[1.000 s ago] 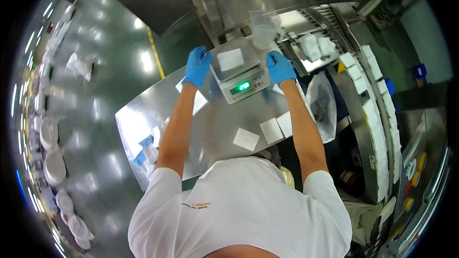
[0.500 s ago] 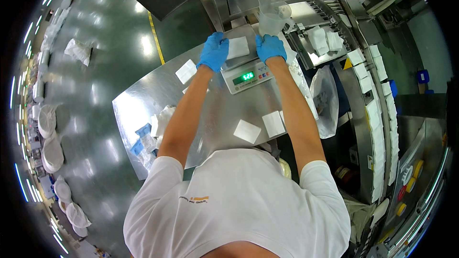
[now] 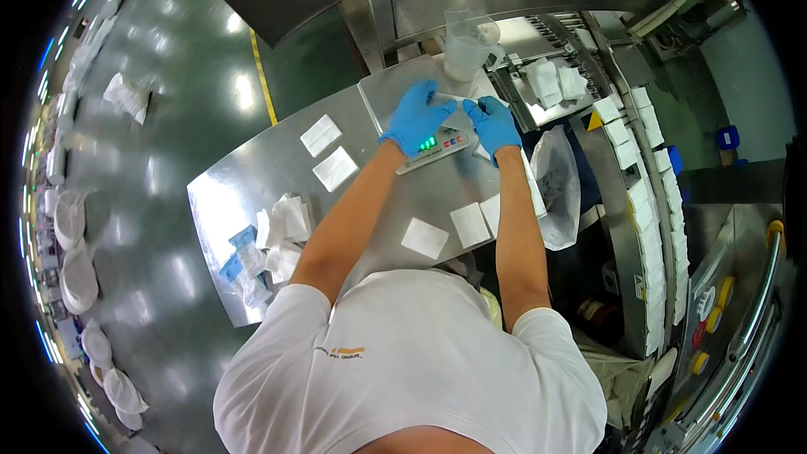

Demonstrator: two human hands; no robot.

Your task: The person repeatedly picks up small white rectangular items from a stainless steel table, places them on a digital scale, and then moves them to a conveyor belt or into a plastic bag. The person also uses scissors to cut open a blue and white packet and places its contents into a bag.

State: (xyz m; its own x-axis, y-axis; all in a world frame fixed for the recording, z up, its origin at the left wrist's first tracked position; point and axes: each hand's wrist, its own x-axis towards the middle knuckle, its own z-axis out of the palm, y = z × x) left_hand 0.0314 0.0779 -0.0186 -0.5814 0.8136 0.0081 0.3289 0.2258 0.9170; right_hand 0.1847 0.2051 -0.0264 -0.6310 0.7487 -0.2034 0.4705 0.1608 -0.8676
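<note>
both bare forearms stretched forward, converging; left hand [image 3: 416, 116] and right hand [image 3: 494, 124] in blue gloves, close together, fingers curled in a pinch, palms facing each other

white sachets [image 3: 424, 238] on steel table [image 3: 218, 202]

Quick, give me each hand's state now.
Left hand: closed on one end of a white packet.
Right hand: closed on its other end.

White short-sleeved shirt, 2 blue gloves on hands [image 3: 416, 115]
</note>
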